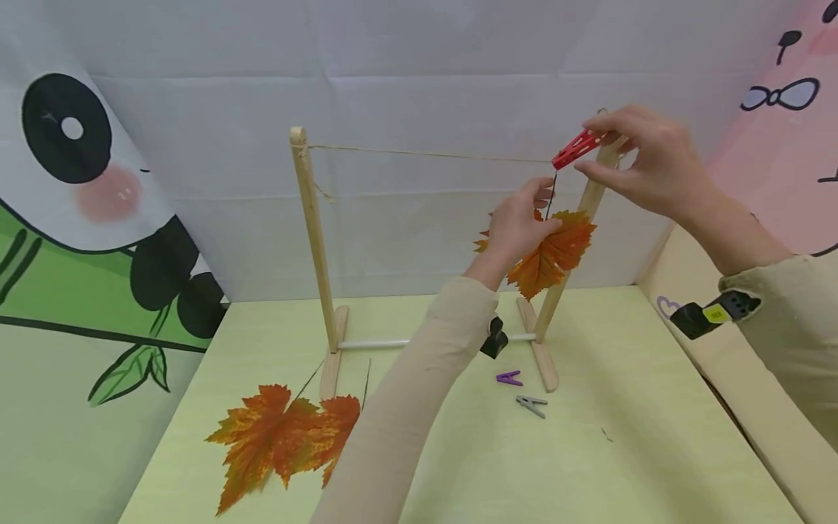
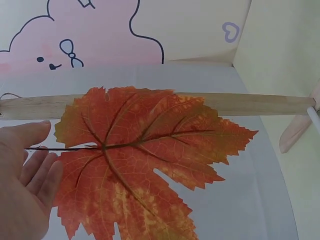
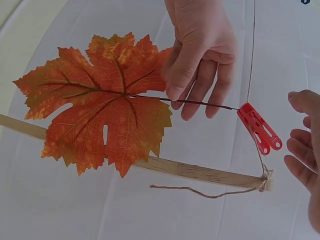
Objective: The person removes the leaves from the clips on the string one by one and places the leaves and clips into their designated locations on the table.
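A red clothespin [image 1: 576,149] is clipped on the string [image 1: 425,153] near its right end, its jaws at the tip of a leaf's dark stem. The orange maple leaf [image 2: 135,150] hangs below it. My left hand [image 1: 520,225] is at the stem, which passes between the spread thumb and the relaxed fingers [image 3: 202,82]. My right hand [image 1: 648,160] is beside the clothespin's handles, its thumb and fingers apart; a gap shows between them and the clothespin [image 3: 257,127] in the right wrist view.
The string spans a wooden frame with a left post [image 1: 314,240], a right post [image 1: 589,196] and a white crossbar [image 1: 373,343]. A purple clothespin [image 1: 508,378] and a grey clothespin [image 1: 531,405] lie on the table. More maple leaves [image 1: 262,437] lie at front left, partly behind my left sleeve.
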Available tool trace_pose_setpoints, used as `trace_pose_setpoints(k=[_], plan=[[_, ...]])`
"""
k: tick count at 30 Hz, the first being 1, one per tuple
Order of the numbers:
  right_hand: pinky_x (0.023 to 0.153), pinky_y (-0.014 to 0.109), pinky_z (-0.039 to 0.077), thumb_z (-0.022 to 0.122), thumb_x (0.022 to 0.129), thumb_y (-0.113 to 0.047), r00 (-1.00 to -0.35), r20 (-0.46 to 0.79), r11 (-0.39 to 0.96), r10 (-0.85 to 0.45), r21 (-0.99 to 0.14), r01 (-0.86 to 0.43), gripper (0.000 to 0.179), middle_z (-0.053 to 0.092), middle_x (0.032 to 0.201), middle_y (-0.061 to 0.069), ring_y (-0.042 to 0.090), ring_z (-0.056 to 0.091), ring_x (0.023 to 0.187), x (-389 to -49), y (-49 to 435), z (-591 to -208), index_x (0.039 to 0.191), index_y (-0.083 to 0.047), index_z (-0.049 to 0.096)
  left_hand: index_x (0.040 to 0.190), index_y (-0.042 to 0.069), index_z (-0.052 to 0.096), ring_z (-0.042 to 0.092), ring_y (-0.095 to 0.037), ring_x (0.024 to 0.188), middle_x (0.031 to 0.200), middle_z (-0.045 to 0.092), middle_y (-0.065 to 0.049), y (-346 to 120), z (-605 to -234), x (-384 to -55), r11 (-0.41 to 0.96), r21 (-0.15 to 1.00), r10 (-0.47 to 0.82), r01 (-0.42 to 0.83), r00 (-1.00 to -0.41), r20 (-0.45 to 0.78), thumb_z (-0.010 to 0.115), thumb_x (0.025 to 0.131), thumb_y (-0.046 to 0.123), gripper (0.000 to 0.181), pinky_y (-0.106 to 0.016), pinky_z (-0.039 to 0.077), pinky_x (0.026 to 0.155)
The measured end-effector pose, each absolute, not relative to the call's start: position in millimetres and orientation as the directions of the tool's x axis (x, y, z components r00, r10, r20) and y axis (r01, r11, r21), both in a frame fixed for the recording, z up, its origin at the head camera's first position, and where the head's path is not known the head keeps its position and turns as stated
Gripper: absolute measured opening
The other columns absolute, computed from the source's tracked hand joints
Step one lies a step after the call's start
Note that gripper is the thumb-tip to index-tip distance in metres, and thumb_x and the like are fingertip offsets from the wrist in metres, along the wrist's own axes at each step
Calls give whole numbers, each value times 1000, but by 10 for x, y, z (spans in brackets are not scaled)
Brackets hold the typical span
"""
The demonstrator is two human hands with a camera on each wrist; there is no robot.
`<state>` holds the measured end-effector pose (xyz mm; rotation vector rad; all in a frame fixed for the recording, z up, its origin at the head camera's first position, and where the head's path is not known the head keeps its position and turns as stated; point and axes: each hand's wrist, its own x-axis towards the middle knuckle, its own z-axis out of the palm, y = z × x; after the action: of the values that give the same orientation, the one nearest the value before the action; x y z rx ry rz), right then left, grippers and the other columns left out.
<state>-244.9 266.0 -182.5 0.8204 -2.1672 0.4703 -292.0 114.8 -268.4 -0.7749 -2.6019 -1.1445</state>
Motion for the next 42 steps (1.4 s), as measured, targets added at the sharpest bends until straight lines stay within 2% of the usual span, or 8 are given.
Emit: trace_pose_setpoints(k=[7, 14, 20, 29, 34, 39, 42], plan=[[71, 3, 33, 75, 68, 3, -548, 746, 762, -377, -86, -642, 42, 61, 98, 15, 11, 48, 80, -2453, 2725, -1811, 108, 3, 63, 125, 18, 50, 58, -5, 93, 107, 65, 10, 1155, -2763, -2898, 573, 602, 376, 557, -831, 411, 63, 85, 23, 42, -15, 41, 75], [69, 3, 32, 71, 74, -1, -586, 723, 790, -366, -92, -606, 40, 60, 100, 17, 17, 48, 81, -2486, 2771, -1799, 111, 4, 60, 112, 16, 60, 59, -4, 86, 96, 68, 8, 1139, -2828, -2898, 537, 608, 360, 585, -810, 462, 62, 87, 21, 26, -13, 40, 72], [67, 7, 33, 67, 81, -12, -679, 657, 828, -327, -147, -540, 38, 60, 103, 16, 20, 49, 82, -2537, 2774, -1768, 116, 2, 58, 108, 15, 62, 60, -4, 85, 96, 67, 6, 1092, -2856, -2915, 525, 616, 359, 588, -809, 466, 62, 87, 20, 22, -11, 41, 76], [63, 15, 35, 62, 86, -19, -789, 519, 868, -328, -164, -469, 41, 58, 111, 20, 28, 56, 84, -2578, 2725, -1727, 121, 3, 55, 106, 13, 64, 61, -4, 83, 95, 67, 4, 1055, -2875, -2917, 495, 633, 365, 595, -804, 470, 62, 86, 18, 20, -9, 41, 75], [61, 11, 33, 61, 86, -15, -805, 479, 868, -349, -157, -470, 39, 55, 115, 22, 32, 59, 85, -2592, 2695, -1722, 120, 6, 55, 106, 12, 64, 61, -5, 83, 95, 67, 3, 1039, -2876, -2903, 476, 638, 373, 606, -796, 477, 62, 86, 16, 20, -8, 42, 74], [63, 16, 35, 60, 87, -9, -811, 463, 883, -358, -116, -455, 35, 55, 114, 24, 33, 57, 84, -2610, 2695, -1716, 117, 8, 56, 105, 11, 64, 61, -5, 83, 94, 67, 2, 1020, -2881, -2885, 456, 644, 373, 614, -789, 488, 62, 86, 15, 20, -8, 42, 73], [62, 15, 35, 60, 86, -7, -814, 457, 886, -358, -110, -451, 34, 56, 111, 24, 32, 57, 83, -2612, 2703, -1707, 116, 9, 57, 104, 10, 64, 62, -6, 82, 93, 67, 2, 1025, -2891, -2882, 448, 644, 367, 619, -785, 499, 62, 86, 15, 19, -9, 42, 73]])
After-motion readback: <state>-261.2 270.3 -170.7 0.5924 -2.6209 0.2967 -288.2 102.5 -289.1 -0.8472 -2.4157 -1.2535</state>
